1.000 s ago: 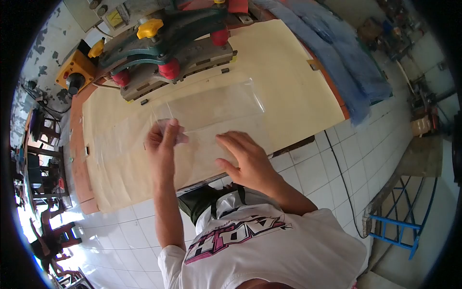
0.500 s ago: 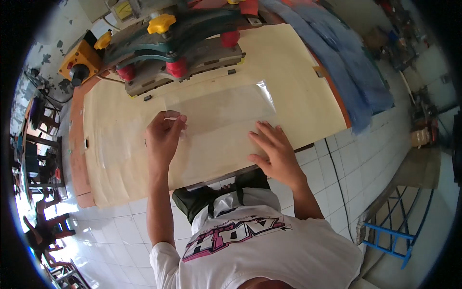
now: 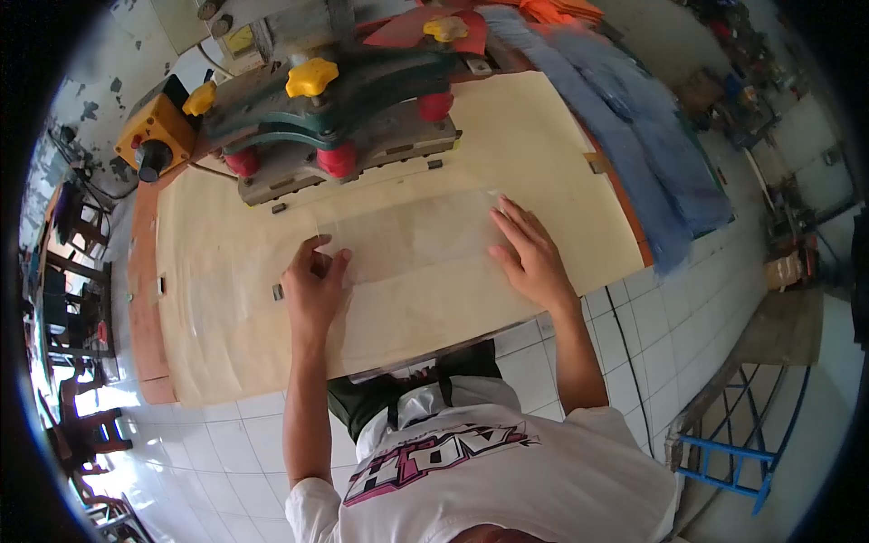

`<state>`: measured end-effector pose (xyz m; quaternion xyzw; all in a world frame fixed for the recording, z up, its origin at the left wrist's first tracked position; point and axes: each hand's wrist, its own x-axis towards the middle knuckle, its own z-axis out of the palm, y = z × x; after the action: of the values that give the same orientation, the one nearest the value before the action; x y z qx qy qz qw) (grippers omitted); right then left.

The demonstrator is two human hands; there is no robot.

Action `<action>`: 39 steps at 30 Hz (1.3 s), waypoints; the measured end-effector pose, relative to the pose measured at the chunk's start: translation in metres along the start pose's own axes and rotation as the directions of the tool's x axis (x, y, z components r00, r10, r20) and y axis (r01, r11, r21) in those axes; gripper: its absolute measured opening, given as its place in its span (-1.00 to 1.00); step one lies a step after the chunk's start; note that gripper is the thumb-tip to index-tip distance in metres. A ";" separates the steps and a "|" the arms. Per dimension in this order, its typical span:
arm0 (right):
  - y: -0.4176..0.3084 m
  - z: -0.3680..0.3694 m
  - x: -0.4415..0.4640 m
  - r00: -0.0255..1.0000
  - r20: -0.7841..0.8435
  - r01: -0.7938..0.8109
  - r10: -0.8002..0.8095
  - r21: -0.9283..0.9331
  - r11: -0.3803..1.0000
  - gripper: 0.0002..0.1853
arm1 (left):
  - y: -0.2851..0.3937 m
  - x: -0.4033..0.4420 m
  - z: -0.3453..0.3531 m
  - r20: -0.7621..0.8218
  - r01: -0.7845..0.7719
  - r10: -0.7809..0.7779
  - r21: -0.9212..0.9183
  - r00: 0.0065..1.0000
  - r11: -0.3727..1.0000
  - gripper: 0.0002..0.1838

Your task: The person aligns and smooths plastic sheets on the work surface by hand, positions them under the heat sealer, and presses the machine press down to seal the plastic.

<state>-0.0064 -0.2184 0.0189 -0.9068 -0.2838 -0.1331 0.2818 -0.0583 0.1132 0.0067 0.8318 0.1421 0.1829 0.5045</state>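
Observation:
A clear plastic sheet (image 3: 416,237) lies on the cream-coloured board (image 3: 561,172), its outline faint against the surface. My left hand (image 3: 314,279) is at the sheet's left end, fingers bent, with a gap between thumb and forefinger. At the right end, my right hand (image 3: 532,258) has its fingers stretched out, the fingertips on or just by the sheet's edge. Beyond the sheet is the press head (image 3: 353,149), a dark green frame with red cylinders and a metal bar under it.
Yellow knobs (image 3: 312,78) top the press, and a yellow control box (image 3: 154,136) with a black knob is at its left. Blue translucent plastic (image 3: 625,136) covers the table's right side. Small dark blocks (image 3: 279,209) sit on the board. A blue metal frame (image 3: 724,466) stands at lower right.
The sheet's raised, shiny right end has come down flat. My left hand's thumb and forefinger have parted from their pinch. My right hand has moved right along the sheet.

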 end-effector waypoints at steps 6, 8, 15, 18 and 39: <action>0.008 0.008 0.000 0.999 0.042 0.006 -0.003 -0.078 0.997 -0.48 | 0.005 -0.001 0.003 -0.032 -0.048 0.051 0.089 0.998 0.995 -0.48; 0.007 0.008 -0.001 0.998 0.057 -0.010 0.017 -0.106 0.994 -0.48 | 0.009 -0.002 0.004 -0.047 -0.054 0.059 0.108 0.997 0.993 -0.45; 0.009 0.010 0.001 0.992 0.126 0.001 0.028 -0.226 0.974 -0.42 | 0.005 -0.004 0.006 -0.075 -0.022 0.026 0.048 0.997 0.999 -0.57; 0.009 0.011 0.001 0.991 0.130 0.019 0.014 -0.249 0.968 -0.41 | -0.003 -0.006 0.007 -0.107 -0.008 0.010 0.014 0.994 1.000 -0.62; 0.006 0.012 0.005 0.991 0.131 0.002 0.023 -0.190 0.982 -0.41 | -0.001 -0.005 0.002 -0.131 -0.073 0.097 0.177 0.987 0.982 -0.71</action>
<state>0.0027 -0.2132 0.0083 -0.9378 -0.2832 -0.0975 0.1755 -0.0615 0.1096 0.0044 0.8626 0.1565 0.2489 0.4116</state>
